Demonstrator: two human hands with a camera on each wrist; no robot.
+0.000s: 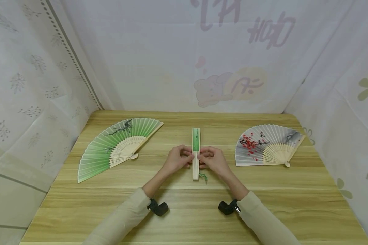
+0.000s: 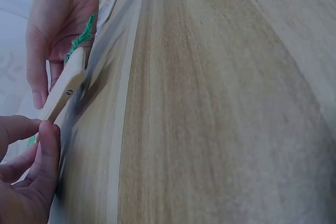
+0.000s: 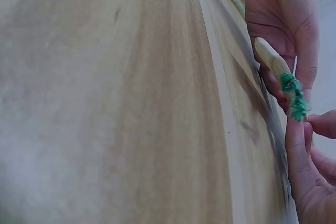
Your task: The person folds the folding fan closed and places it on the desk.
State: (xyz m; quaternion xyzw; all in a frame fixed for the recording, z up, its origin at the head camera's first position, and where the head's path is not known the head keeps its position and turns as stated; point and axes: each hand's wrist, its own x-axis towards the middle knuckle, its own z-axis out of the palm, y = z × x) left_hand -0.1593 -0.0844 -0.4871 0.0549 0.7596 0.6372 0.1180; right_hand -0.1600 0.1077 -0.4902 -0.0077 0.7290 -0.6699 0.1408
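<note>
A folded hand fan (image 1: 196, 140) with a green cloth end and pale wooden ribs is held just over the middle of the table. My left hand (image 1: 177, 158) pinches its left edge between thumb and fingers. On the opposite edge, my right hand (image 1: 214, 159) pinches it at about the same height. The fan's rounded rib end (image 2: 68, 82), with a small rivet, points toward me. From that end hangs a green cord (image 3: 294, 97). Curled fingers partly hide the fan's middle in both wrist views.
An opened green fan (image 1: 98, 153) lies on the left of the wooden table (image 1: 178, 221). Another opened fan (image 1: 248, 153), grey-white with red blossoms, lies on the right. Printed white curtains (image 1: 141, 61) close off the back and sides.
</note>
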